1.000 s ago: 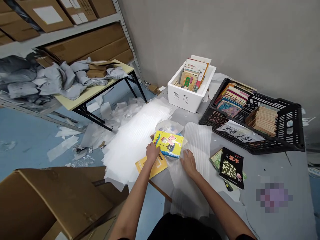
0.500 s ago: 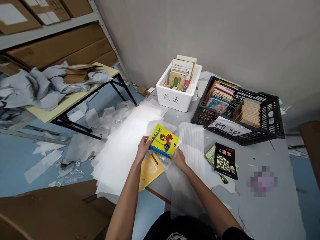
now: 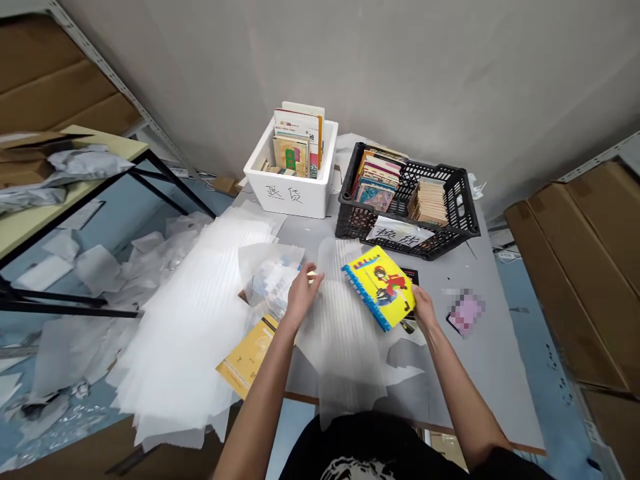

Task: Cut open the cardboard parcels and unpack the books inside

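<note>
My right hand (image 3: pixel 424 308) grips the right edge of a yellow book (image 3: pixel 383 283) with a blue spine and a cartoon figure in red on its cover. The book is tilted above the table and partly covers a black book (image 3: pixel 411 275). My left hand (image 3: pixel 303 293) is off the book, its thumb and fingers apart with nothing seen between them. Beside it lies crumpled clear wrapping (image 3: pixel 273 283) over something bluish that I cannot make out. An orange-yellow book (image 3: pixel 249 357) lies below that. White foam sheets (image 3: pixel 185 333) are fanned out to the left.
Behind stand a white foam box (image 3: pixel 290 197) and a black plastic crate (image 3: pixel 407 230), both holding books and bearing handwriting. A foam strip (image 3: pixel 340 320) crosses the grey table (image 3: pixel 500 380). At right are a blurred pink item (image 3: pixel 466 312) and cardboard boxes (image 3: pixel 575 280).
The yellow book has moved right in my right hand, over the foam strip and black book. My left hand has let go of it. The view has turned to the right.
</note>
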`<control>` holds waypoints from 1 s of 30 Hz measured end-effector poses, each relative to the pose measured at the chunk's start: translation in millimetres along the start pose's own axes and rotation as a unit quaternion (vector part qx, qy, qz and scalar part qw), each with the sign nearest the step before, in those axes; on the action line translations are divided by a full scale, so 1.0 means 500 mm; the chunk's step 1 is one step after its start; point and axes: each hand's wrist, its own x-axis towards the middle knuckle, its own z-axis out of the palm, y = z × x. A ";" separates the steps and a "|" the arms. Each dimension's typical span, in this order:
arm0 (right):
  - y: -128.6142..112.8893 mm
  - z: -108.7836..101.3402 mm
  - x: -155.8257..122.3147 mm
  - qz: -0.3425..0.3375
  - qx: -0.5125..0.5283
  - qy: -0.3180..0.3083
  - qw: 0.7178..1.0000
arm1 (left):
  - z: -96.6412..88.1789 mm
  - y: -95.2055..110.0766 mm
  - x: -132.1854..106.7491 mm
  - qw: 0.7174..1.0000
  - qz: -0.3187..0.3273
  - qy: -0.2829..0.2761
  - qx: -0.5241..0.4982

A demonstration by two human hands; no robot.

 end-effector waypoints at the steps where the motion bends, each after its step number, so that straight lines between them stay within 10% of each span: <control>1: 0.020 -0.025 0.003 0.015 -0.021 0.028 0.999 | 0.001 -0.035 -0.015 0.997 -0.016 0.039 0.069; 4: 0.062 -0.072 0.009 0.046 -0.102 0.094 0.989 | -0.042 -0.160 -0.076 0.956 -0.091 0.112 0.257; 7: 0.067 -0.066 0.002 0.032 -0.184 0.145 0.972 | -0.108 -0.267 -0.130 0.913 -0.176 0.056 0.365; 13: 0.040 0.111 -0.093 -0.141 -0.261 0.088 0.951 | -0.168 -0.347 -0.156 0.888 -0.258 -0.061 0.375; 21: 0.041 0.340 -0.238 -0.169 -0.223 -0.165 0.946 | -0.172 -0.348 -0.178 0.918 -0.242 -0.040 0.311; 27: 0.023 0.346 -0.287 -0.149 -0.125 -0.290 0.937 | -0.289 -0.234 -0.253 0.969 -0.174 -0.022 0.174; 30: -0.006 0.311 -0.298 -0.082 0.022 -0.353 0.932 | -0.274 -0.129 -0.250 0.982 -0.162 -0.009 -0.094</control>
